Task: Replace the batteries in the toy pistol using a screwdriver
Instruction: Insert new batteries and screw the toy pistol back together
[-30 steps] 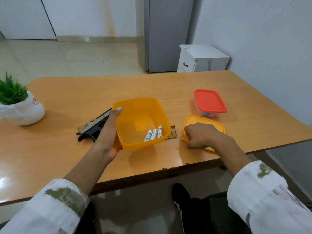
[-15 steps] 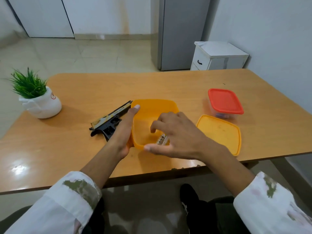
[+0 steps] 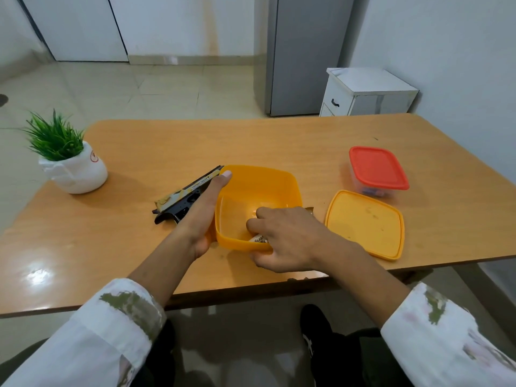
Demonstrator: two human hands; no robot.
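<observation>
Lowered further, the right hand (image 3: pixel 293 238) is curled into the orange plastic tub (image 3: pixel 262 172) over white batteries (image 3: pixel 258 239), perhaps gripping one; the flat left hand (image 3: pixel 201 216) is pressed alongside.

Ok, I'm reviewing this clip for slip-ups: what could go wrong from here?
The yellow container sits near the table edge. The right hand digging at the batteries might tip or drag it, though the left hand braces its side. The yellow lid lies at the edge, where the right forearm could knock it off.
</observation>
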